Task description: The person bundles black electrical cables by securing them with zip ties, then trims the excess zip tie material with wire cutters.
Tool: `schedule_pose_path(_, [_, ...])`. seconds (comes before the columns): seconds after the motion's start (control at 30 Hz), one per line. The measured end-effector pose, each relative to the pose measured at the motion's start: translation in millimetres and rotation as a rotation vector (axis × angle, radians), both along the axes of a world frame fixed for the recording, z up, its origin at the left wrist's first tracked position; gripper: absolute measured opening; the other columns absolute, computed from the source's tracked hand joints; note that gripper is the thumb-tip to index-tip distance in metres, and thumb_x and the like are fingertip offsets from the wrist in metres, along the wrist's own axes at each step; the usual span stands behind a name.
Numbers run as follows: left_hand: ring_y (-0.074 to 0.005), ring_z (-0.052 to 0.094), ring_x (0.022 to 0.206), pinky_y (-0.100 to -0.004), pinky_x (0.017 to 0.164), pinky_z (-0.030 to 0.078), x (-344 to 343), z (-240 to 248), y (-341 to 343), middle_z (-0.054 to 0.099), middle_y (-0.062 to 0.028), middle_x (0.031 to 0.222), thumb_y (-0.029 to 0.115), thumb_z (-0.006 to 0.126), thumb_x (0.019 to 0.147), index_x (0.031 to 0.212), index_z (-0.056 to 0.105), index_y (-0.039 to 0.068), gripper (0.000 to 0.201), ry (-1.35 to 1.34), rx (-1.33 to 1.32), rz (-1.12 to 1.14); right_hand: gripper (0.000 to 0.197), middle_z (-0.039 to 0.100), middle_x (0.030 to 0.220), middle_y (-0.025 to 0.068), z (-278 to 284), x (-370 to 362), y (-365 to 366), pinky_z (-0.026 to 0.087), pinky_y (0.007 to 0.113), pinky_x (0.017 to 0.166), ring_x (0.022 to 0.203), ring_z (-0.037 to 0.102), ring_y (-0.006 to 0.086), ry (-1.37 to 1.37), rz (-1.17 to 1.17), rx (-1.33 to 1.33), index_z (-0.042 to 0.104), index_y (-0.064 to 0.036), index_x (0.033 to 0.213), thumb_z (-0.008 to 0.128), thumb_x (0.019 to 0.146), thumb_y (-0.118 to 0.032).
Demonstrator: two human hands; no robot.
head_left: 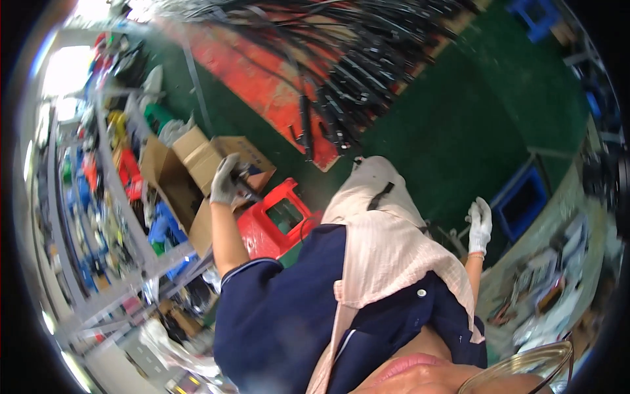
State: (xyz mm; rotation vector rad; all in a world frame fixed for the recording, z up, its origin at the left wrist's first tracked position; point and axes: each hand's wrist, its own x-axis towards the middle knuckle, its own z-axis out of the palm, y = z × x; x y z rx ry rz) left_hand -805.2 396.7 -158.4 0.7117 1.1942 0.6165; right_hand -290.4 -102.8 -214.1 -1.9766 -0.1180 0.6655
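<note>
My left hand [226, 180], in a pale work glove, is raised over the cardboard boxes beside a red plastic stool [269, 226]. Its fingers are closed around a dark, elongated piece [247, 192], whose exact kind I cannot make out. My right hand [480, 227], also gloved, hangs out to the right with its fingers extended and nothing visible in it. Nearest to that hand is a blue rectangular bin [520, 202]. A large bundle of long black rods or cable assemblies [367, 79] lies ahead of me on a worn red surface [256, 82].
An opened cardboard box [174, 180] stands left of the stool, in front of metal shelving [125, 190] full of coloured items. At the right, a cluttered worktable [545, 289] curves along the edge. A blue stool [535, 18] stands far right on the green floor [459, 125].
</note>
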Motion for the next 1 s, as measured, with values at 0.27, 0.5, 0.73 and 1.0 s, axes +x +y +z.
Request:
schedule_pose_path(0.27, [-0.0228, 0.066, 0.075, -0.0364, 0.071, 0.057, 107, 26, -39, 0.066, -0.0118, 0.096, 0.030, 0.064, 0.095, 0.113, 0.059, 0.005, 0.031, -0.206, 0.001, 0.240, 0.032, 0.066, 0.105, 0.0051, 27, 74, 139, 0.052, 0.024, 0.072, 0.083, 0.061, 0.0093, -0.085, 0.488, 0.076, 0.059, -0.0024, 0.126, 0.062, 0.096, -0.016])
schedule_pose_path(0.5, [-0.0161, 0.063, 0.070, -0.0313, 0.064, 0.057, 144, -10, -52, 0.060, -0.0068, 0.084, 0.026, 0.075, 0.086, 0.103, 0.053, 0.003, 0.035, 0.239, 0.197, 0.509, 0.032, 0.067, 0.108, 0.0062, 25, 127, 241, 0.053, 0.025, 0.073, 0.084, 0.062, 0.0105, -0.085, 0.735, 0.120, 0.061, -0.0034, 0.124, 0.064, 0.095, -0.015])
schedule_pose_path(0.73, [-0.0171, 0.059, 0.049, -0.0312, 0.046, 0.047, 208, 49, -55, 0.060, -0.0069, 0.063, 0.042, 0.066, 0.089, 0.091, 0.059, 0.005, 0.037, 0.746, 0.020, 0.212, 0.030, 0.068, 0.103, 0.0066, 61, 133, 347, 0.053, 0.027, 0.085, 0.092, 0.064, 0.0120, 0.010, 1.057, 0.273, 0.061, -0.0016, 0.121, 0.066, 0.092, -0.007])
schedule_pose_path(1.0, [-0.0116, 0.058, 0.052, -0.0266, 0.049, 0.046, 362, 110, -175, 0.063, -0.0043, 0.070, 0.025, 0.060, 0.091, 0.102, 0.065, 0.005, 0.024, 0.365, 0.005, 0.244, 0.055, 0.061, 0.122, 0.0103, 148, 72, 447, 0.046, 0.043, 0.102, 0.112, 0.060, 0.0292, -0.725, 1.755, 0.872, 0.060, -0.0100, 0.127, 0.077, 0.077, -0.027])
